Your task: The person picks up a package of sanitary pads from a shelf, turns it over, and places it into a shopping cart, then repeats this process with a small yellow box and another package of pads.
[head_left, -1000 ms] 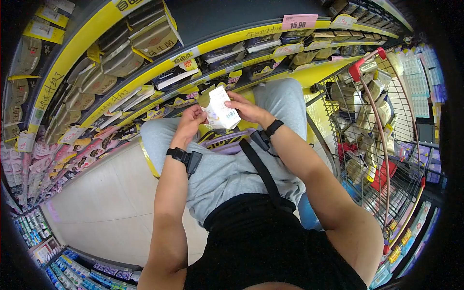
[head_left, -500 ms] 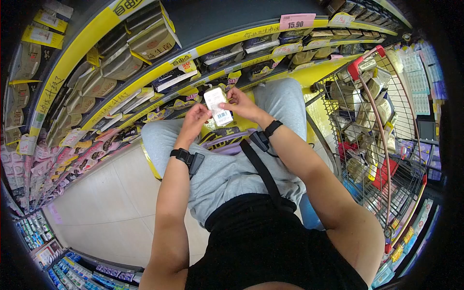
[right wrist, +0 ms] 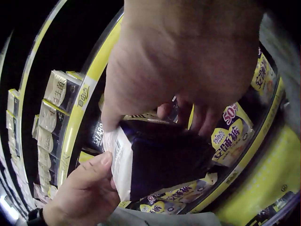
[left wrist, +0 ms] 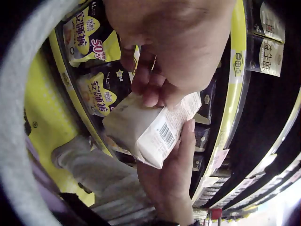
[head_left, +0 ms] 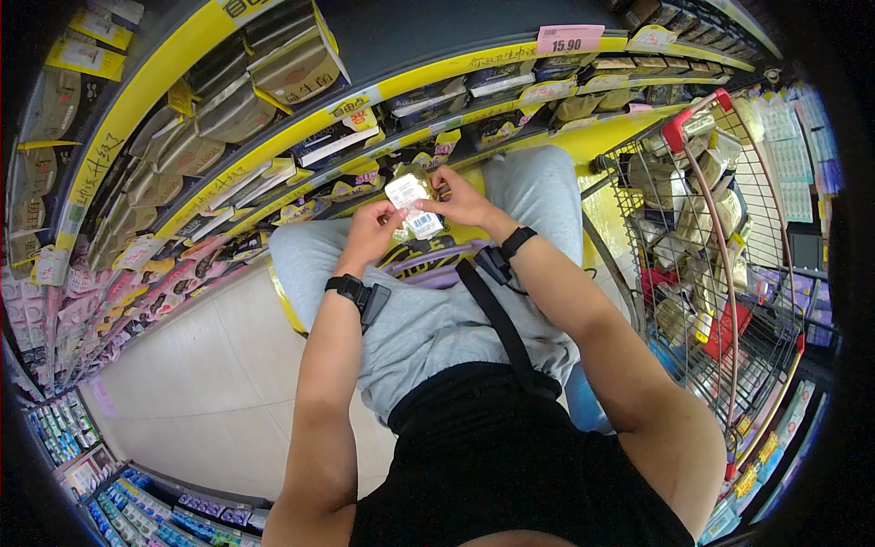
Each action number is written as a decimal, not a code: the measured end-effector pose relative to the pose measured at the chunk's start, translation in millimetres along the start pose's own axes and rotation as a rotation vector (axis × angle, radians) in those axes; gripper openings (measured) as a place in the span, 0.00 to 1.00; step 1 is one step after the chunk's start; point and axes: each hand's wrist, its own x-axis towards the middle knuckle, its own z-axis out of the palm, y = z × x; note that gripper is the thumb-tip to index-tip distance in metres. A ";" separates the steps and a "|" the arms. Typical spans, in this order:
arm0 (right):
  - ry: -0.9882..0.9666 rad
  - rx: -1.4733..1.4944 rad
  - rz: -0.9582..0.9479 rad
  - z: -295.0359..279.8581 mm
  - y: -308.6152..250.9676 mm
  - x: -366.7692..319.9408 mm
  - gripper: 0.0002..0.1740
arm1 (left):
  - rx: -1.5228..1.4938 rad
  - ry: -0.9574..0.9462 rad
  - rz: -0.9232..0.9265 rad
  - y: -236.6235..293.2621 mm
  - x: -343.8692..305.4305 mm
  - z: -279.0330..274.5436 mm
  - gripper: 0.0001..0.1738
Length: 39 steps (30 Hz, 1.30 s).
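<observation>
We hold a soft-cornered package (head_left: 401, 193) between our two hands, above our lap and in front of the shelves. Its narrow white side, printed with small text and a barcode (head_left: 422, 221), faces up towards our head; the right wrist view shows a dark broad face, and the left wrist view a pale one.

Our left hand (head_left: 372, 230) grasps the package at its left edge, the thumb lying on the white side near the barcode. Our right hand (head_left: 463, 202) grips it from the other side, thumb on the white side and fingers bent round the package. Each wrist wears a black strap with a small dark device.

Below the package we see our legs in grey trousers (head_left: 437, 333), spread apart, with a purple-edged yellow surface (head_left: 433, 266) between them. A black strap (head_left: 497, 319) hangs over the trousers from our black top (head_left: 492, 456).

Beyond our hands curve the shelves (head_left: 401, 87), edged in yellow and stocked with gold, dark and pink packs; a pink price tag (head_left: 570, 40) reads 15.90. On our right stands a wire shopping cart (head_left: 702, 118) with red fittings, holding many packs. Pale floor tiles (head_left: 210, 374) lie to our left.
</observation>
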 end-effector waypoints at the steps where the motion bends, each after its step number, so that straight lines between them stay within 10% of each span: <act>1: 0.016 0.040 -0.048 3.4 9.3 2.5 0.27 | -0.010 0.003 -0.004 1.7 0.0 -0.1 0.11; 39: -0.184 0.451 0.139 0.2 12.2 2.9 0.23 | -0.255 0.056 -0.021 9.5 -0.3 -6.9 0.11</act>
